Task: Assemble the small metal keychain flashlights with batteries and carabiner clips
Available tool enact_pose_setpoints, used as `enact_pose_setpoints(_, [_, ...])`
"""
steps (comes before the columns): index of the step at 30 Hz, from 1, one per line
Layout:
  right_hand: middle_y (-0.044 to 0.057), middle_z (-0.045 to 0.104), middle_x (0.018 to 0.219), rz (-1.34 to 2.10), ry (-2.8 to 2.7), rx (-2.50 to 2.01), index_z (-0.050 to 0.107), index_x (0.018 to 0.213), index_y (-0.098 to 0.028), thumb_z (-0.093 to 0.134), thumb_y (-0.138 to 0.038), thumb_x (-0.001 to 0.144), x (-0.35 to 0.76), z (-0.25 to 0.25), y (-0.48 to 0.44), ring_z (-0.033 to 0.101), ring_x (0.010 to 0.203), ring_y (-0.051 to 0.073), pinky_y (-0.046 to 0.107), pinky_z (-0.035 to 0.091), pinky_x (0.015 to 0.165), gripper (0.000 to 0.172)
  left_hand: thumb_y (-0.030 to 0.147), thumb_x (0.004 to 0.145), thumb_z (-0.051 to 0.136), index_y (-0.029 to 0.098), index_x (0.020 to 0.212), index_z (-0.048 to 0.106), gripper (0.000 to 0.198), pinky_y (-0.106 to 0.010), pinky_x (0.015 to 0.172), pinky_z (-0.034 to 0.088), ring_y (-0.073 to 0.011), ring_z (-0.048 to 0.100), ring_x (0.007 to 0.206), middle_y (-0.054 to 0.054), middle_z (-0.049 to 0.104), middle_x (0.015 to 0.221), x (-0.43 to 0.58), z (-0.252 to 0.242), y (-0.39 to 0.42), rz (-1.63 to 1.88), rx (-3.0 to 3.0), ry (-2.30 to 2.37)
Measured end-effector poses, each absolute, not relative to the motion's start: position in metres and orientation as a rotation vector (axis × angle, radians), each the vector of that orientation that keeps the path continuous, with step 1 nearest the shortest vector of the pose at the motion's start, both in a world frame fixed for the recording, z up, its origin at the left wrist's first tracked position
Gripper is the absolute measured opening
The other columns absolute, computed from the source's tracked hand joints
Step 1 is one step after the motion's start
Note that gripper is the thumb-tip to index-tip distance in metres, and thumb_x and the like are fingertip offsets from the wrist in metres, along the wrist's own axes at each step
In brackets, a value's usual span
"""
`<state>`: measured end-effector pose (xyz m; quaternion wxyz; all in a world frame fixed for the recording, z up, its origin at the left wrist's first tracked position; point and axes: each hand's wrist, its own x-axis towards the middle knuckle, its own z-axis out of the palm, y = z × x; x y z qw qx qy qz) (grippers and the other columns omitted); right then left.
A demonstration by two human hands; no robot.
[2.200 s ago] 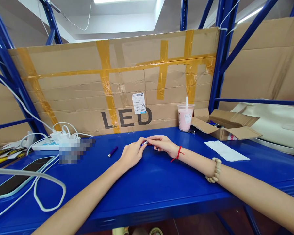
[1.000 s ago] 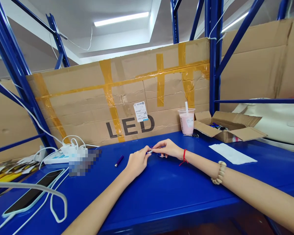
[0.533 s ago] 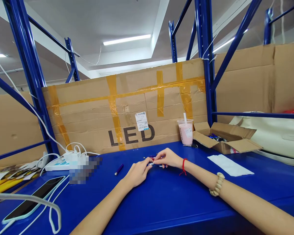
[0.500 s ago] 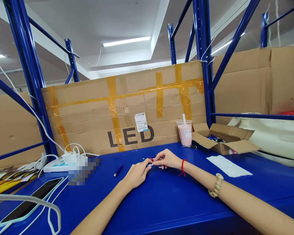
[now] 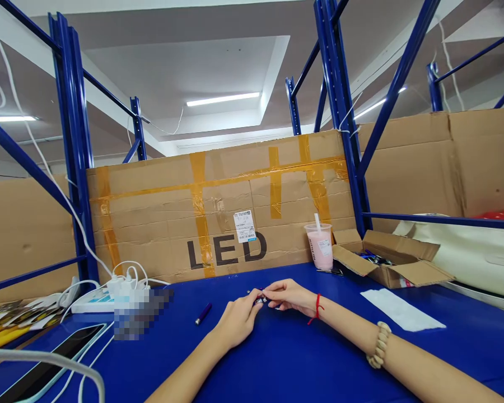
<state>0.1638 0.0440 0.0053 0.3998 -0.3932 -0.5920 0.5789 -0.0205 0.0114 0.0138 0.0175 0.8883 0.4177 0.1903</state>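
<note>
My left hand (image 5: pixel 238 320) is closed, its fingertips pinching a small shiny silvery piece (image 5: pixel 261 300) above the blue table. Just right of it, my right hand (image 5: pixel 292 296) has thumb and forefinger pressed together at the same piece. The fingers cover most of this piece, so its kind is unclear. Bits of something dark show behind the fingertips, largely hidden. On the table left of my left hand lies a short dark purple tube with a silvery end (image 5: pixel 203 314), like a pen cap or barrel; no hand touches it.
A pink drink cup with a straw (image 5: pixel 320 246) stands at the back, beside an opened carton (image 5: pixel 397 268) holding small dark items. White paper (image 5: pixel 403 309) lies at right. Left are a power strip (image 5: pixel 93 302), cables and a phone (image 5: pixel 54 364). Blue posts and cardboard border the table.
The view has tilted upward, so the scene sits lower. Both hands stay together at the small piece; the red item seen by the fingertips before is now hidden.
</note>
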Motion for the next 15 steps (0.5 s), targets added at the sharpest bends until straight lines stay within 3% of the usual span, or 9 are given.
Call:
enact_pose_setpoints(6, [0.004, 0.065, 0.076, 1.575, -1.4, -1.053, 0.068, 0.083, -0.011, 0.076, -0.025, 0.06, 0.1639, 0.0052, 0.0458, 0.063, 0.067, 0.008, 0.009, 0.049, 0.054, 0.029, 0.032, 0.091, 0.026, 0.026, 0.106, 0.043, 0.023, -0.028, 0.071, 0.042, -0.0199, 0.059, 0.093, -0.001, 0.062, 0.105, -0.0207, 0.0091, 0.0147, 0.574, 2.792, 1.306])
enact_pose_setpoints(15, [0.009, 0.066, 0.087, 1.687, -1.414, -1.073, 0.065, 0.094, -0.01, 0.073, -0.029, 0.064, 0.1624, 0.0065, 0.0432, 0.065, 0.074, 0.012, 0.015, 0.053, 0.064, 0.037, 0.033, 0.092, 0.023, 0.025, 0.111, 0.041, 0.028, -0.031, 0.074, 0.043, -0.021, 0.058, 0.097, -0.003, 0.06, 0.109, -0.0186, 0.0083, 0.015, 0.517, 2.787, 1.393])
